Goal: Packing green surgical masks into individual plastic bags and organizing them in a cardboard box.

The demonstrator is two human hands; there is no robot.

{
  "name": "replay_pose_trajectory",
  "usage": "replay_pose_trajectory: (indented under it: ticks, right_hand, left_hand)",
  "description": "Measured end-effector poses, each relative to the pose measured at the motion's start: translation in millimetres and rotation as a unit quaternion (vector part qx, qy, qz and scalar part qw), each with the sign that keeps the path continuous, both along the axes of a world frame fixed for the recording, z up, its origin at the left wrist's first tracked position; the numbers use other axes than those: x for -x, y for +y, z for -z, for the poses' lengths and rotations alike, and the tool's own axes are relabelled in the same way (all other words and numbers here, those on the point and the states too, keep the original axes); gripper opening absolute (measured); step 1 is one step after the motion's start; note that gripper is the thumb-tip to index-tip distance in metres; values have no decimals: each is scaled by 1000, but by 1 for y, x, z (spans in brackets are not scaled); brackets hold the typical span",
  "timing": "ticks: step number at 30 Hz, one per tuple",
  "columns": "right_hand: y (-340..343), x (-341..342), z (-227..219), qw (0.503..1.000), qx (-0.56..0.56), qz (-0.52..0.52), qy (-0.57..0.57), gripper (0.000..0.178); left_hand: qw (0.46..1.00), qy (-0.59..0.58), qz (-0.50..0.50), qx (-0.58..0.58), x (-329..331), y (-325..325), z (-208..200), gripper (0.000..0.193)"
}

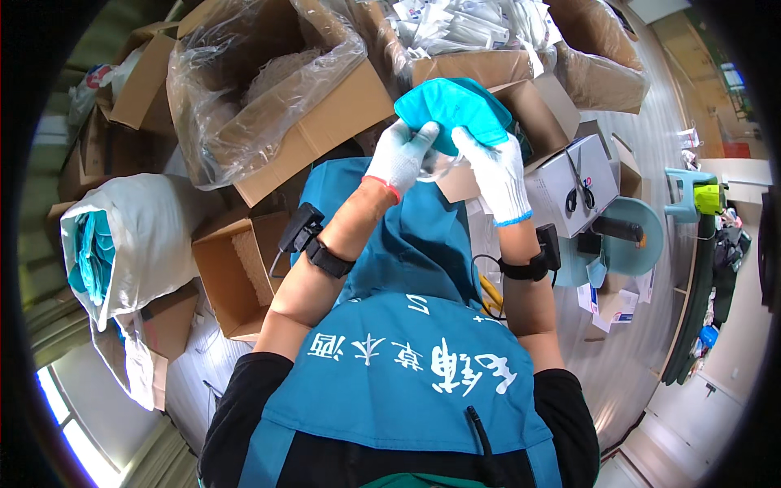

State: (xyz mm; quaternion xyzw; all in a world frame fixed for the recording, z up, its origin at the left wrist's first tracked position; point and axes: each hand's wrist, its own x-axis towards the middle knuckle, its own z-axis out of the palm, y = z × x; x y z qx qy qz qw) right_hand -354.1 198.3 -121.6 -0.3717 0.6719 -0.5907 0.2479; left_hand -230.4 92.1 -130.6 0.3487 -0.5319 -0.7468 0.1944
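Observation:
Out in front of me, both gloved hands hold up a teal face mask (455,102), with pale straps (440,168) hanging below it. The fingers and thumb of my left hand (400,157), in a white knit glove with a red cuff, pinch its lower left edge. My right hand (499,172), gloved in white with a blue cuff, grips the lower right side. Several folded teal pieces (92,252) show in the mouth of a white sack (154,236) on the left.
A plastic-lined carton (321,130) stands ahead left; another holds white packets (468,28). An opened carton (541,106) sits just beyond my right hand. Black scissors (579,195) lie on a white box (561,183), near a round blue stool (634,244). A smaller carton (236,281) stands left.

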Motion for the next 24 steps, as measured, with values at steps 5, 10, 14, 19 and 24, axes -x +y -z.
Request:
replay_pose_trajectory:
  ticks: [5,10,14,19,24]
  right_hand:
    - [3,-8,-11,996,-17,25,82,25]
    - [5,-17,3,979,-41,63,-189,19]
    - [13,-23,-5,928,-91,-67,-355,13]
    - [-5,-44,10,964,17,-152,217,26]
    - [-30,-41,68,718,94,-228,-650,24]
  left_hand:
    - [993,-1,-11,-114,3,-1,3,40]
    - [966,-161,116,168,-2,-12,3,61]
    - [993,-74,1,93,-3,-20,-1,57]
    - [972,119,-177,-97,11,-21,10,31]
    - [984,72,-129,-94,18,-21,17,33]
